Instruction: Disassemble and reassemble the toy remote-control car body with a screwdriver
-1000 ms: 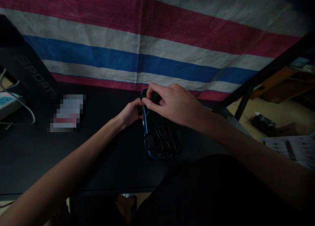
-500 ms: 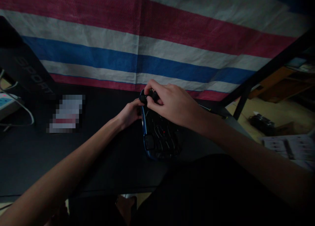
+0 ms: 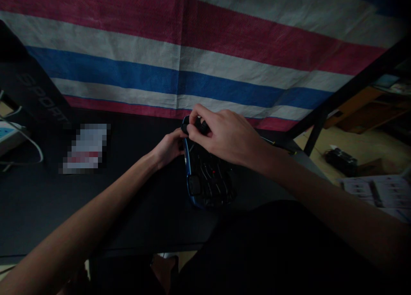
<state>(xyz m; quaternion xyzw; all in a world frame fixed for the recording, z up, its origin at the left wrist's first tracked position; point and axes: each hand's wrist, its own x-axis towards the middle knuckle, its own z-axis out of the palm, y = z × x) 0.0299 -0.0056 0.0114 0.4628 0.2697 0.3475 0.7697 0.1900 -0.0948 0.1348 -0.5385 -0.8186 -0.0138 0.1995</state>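
A toy car (image 3: pixel 212 179) lies upside down on the dark table, its black ribbed underside facing up and a blue body edge showing along its left. One black wheel (image 3: pixel 194 185) shows at its near left corner. My left hand (image 3: pixel 168 149) grips the car's far left side, with fingertips by the far left wheel (image 3: pixel 185 129). Over the far end of the car, my right hand (image 3: pixel 221 134) is closed, its thumb and forefinger pinched together at the wheel area. Whatever sits between those fingers is too dark and covered to make out.
The black table (image 3: pixel 141 213) carries a blurred pale item (image 3: pixel 86 147) at left, near a white power strip (image 3: pixel 11 136) with a cable and a dark box marked SPORT (image 3: pixel 41 98). A striped sheet (image 3: pixel 192 51) stands behind. Thin yellow-tipped rods (image 3: pixel 272 143) lie right of my wrist.
My right thumb has shifted slightly left and up at the car's far end. My left hand and the car stay in place.
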